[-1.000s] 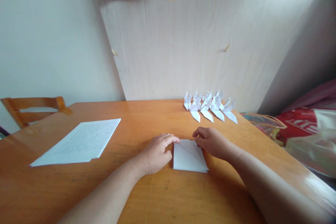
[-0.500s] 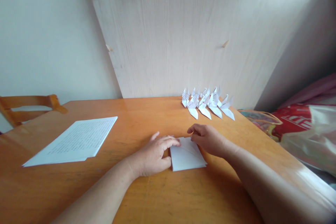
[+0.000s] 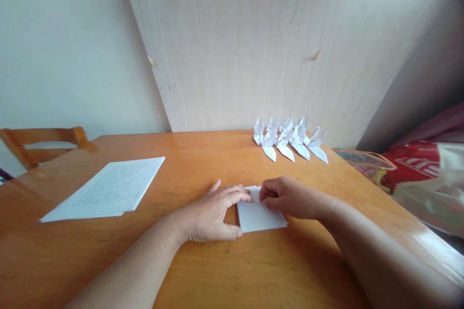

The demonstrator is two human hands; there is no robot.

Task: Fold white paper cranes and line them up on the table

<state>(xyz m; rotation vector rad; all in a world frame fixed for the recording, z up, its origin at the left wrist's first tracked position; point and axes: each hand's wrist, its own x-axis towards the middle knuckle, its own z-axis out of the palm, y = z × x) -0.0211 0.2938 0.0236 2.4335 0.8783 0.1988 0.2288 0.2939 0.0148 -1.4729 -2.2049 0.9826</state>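
Note:
A folded white paper square (image 3: 259, 217) lies flat on the orange wooden table (image 3: 217, 270) in front of me. My left hand (image 3: 213, 215) rests beside its left edge, fingers stretched onto the top left corner and thumb at the lower left corner. My right hand (image 3: 288, 198) sits curled over the paper's upper right part, its fingertips pinched on the top edge. The two hands' fingertips nearly meet at the top edge.
Several folded white paper cranes (image 3: 288, 140) stand in a row at the table's back right. A stack of printed sheets (image 3: 108, 188) lies at the left. A wooden chair back (image 3: 43, 140) shows at far left. A pale board (image 3: 261, 43) leans behind. Plastic bags (image 3: 424, 178) sit right.
My right hand has slid left along the paper's top edge toward my left fingertips and now covers more of the paper. My left thumb has moved down to the lower left corner.

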